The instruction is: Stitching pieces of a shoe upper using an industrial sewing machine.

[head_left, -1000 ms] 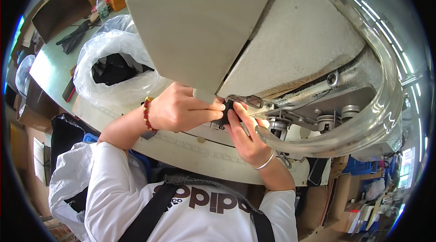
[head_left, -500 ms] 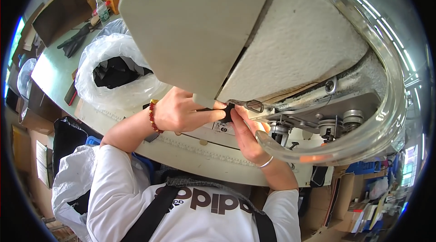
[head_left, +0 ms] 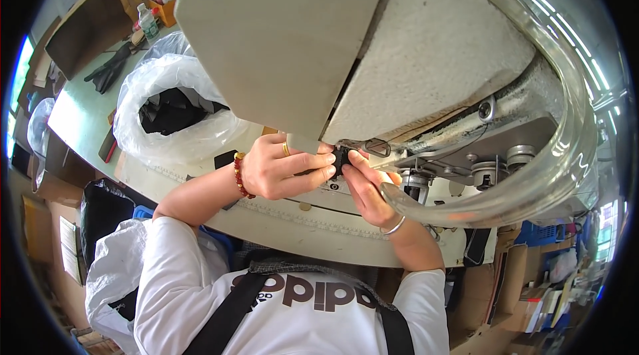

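Note:
A small piece of black fabric [head_left: 341,160] sits between my two hands, under the head of a sewing machine [head_left: 286,35]. My left hand [head_left: 279,167], with a ring and a red beaded bracelet, pinches the fabric's left side. From the right, my right hand [head_left: 367,185], with a silver bangle at the wrist, grips the other side with thumb and fingertips. The fabric is close to the needle area, but the machine head hides the needle itself. Part of the fabric is covered by my fingers.
Left of the machine, a clear plastic bag [head_left: 180,148] holds black pieces. Farther back on the table lie a dark glove-like item [head_left: 108,68] and a bottle [head_left: 147,22]. A ruler strip [head_left: 293,215] runs along the table's front. Cardboard boxes [head_left: 509,282] stand at the lower right.
Both hands have shifted slightly right in the picture, as has the table scene. My left fingers now lie straighter against the black fabric, and more of its face shows.

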A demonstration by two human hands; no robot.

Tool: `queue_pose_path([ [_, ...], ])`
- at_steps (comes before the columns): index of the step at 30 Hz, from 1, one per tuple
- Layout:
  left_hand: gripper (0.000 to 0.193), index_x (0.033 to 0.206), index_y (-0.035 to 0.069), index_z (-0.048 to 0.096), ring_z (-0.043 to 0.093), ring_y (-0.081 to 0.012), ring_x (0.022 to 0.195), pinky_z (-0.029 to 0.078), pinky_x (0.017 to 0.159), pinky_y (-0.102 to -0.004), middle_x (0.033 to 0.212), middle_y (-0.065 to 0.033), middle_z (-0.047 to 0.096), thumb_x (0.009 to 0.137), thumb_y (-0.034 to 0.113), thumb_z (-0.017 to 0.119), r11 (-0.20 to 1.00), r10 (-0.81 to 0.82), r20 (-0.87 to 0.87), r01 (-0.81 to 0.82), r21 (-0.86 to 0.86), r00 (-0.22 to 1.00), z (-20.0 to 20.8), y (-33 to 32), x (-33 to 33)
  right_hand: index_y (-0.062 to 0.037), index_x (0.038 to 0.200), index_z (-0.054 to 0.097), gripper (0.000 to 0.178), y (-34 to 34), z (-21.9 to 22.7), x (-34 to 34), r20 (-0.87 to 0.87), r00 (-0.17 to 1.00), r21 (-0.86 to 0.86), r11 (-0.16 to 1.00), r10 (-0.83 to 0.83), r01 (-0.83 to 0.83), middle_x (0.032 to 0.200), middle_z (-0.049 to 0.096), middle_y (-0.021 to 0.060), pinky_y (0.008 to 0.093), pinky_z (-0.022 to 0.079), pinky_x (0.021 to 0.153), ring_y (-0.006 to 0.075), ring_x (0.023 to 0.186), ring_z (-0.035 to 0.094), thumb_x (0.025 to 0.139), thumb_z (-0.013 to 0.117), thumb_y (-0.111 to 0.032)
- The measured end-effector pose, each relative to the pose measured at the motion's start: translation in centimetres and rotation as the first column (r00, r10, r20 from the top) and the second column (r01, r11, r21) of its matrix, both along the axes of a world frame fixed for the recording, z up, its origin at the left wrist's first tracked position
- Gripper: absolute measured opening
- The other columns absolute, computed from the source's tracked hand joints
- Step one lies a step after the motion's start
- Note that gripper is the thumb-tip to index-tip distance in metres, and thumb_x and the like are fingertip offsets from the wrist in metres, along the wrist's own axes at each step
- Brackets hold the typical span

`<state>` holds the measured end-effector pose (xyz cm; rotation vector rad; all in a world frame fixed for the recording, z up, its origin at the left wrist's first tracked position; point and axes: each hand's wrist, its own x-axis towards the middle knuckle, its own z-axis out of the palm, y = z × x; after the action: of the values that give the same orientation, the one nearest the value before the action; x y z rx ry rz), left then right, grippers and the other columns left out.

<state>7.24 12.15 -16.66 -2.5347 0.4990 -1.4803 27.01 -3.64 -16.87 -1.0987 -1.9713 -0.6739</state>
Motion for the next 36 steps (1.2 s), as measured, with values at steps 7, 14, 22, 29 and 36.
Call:
queue_pose_path([
  [7,0.021,0.094,0.010,0.078,0.075,-0.0200,0.088,0.059,0.071,-0.0307,0.100,-0.0052,0.077,0.075,0.004,0.084,0.975,0.000,0.097,0.022,-0.220,0.995,0.0,-1.5,0.3,0.0007,0.105,0.075,0.033,-0.2,-0.4,0.2,0.028,0.999,0.005,1.000,-0.015,0.014,0.116,0.076,0.0178,0.0320,0.061,0.079,0.0282,0.097,0.077,0.074,0.084,0.010],
  [14,0.027,0.095,0.008,0.076,0.076,-0.0196,0.084,0.058,0.068,-0.0298,0.097,-0.0048,0.078,0.072,-0.002,0.085,0.843,0.001,0.091,0.048,-0.535,0.996,-0.4,-2.5,0.6,-0.0001,0.103,0.078,0.028,-0.7,-2.8,0.6,-0.037,0.998,-0.067,0.996,-0.055,0.052,0.115,0.076,0.0132,0.0294,0.055,0.083,0.0244,0.099,0.076,0.076,0.081,0.007],
  [22,0.014,0.093,0.009,0.077,0.078,-0.0206,0.097,0.058,0.067,-0.0254,0.103,-0.0062,0.078,0.080,0.007,0.082,0.995,0.038,0.153,-0.023,-0.098,0.987,-1.0,-1.7,0.5,-0.0004,0.102,0.079,0.029,-0.8,-1.7,0.4,0.066,0.995,-0.037,0.997,-0.070,0.072,0.115,0.075,0.0109,0.0285,0.053,0.089,0.0229,0.103,0.075,0.074,0.079,0.010],
  [29,0.016,0.098,0.008,0.077,0.077,-0.0187,0.095,0.053,0.062,-0.0234,0.106,-0.0066,0.078,0.083,0.008,0.082,1.000,-0.001,0.241,0.006,-0.019,0.971,-3.3,0.2,2.1,-0.0002,0.101,0.078,0.027,-0.1,0.0,-0.2,0.064,0.997,0.059,0.998,-0.033,0.030,0.114,0.075,0.0111,0.0305,0.058,0.080,0.0248,0.101,0.076,0.076,0.082,0.010],
  [36,0.018,0.101,0.006,0.078,0.076,-0.0149,0.090,0.050,0.056,-0.0221,0.107,-0.0082,0.078,0.083,0.006,0.078,0.987,0.112,0.084,-0.101,-0.125,0.990,-2.6,-1.7,1.0,0.0019,0.101,0.077,0.027,-0.2,0.2,-0.4,0.064,0.997,0.019,0.999,-0.033,0.032,0.109,0.076,0.0132,0.0316,0.060,0.078,0.0261,0.096,0.077,0.076,0.084,0.008],
])
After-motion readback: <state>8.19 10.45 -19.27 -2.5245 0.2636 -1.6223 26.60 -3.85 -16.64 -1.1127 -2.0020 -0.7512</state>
